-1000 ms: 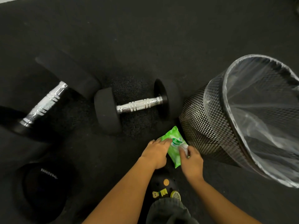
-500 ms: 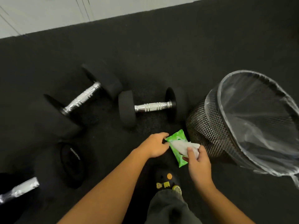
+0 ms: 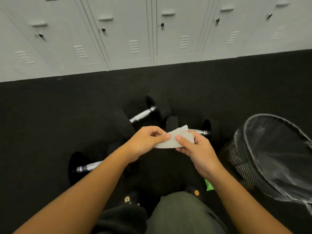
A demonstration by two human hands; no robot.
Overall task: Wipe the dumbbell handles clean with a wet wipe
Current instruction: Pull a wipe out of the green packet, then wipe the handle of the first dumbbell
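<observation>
Stretching between both hands at the centre of the frame, the wet wipe [image 3: 173,139] is a pale folded sheet held in the air above the floor. The left hand [image 3: 145,141] pinches its left end with thumb and fingers closed on it; the right hand [image 3: 197,149] clamps the right end, thumb pressed on top and palm turned partly upward. Both forearms reach in from the bottom of the frame.

Beyond the wipe, three dumbbells lie on the dark floor [image 3: 50,115]: one just above centre [image 3: 143,114] with its chrome handle angled, one behind the right hand [image 3: 200,131] with its handle partly hidden, and one at lower left [image 3: 88,167] half covered by the left forearm. None is touched by the wipe.

At the right edge stands a black mesh bin [image 3: 236,159] lined with a clear plastic bag [image 3: 276,149]; nothing can be seen inside it. A corner of the green wipe packet [image 3: 209,184] shows on the floor under the right wrist. Grey lockers [image 3: 135,31] fill the top of the frame.

Half a second ago the wipe was just coming out of the packet down by the floor; now it is free of the packet and raised, and the view has tilted up to take in the lockers.
</observation>
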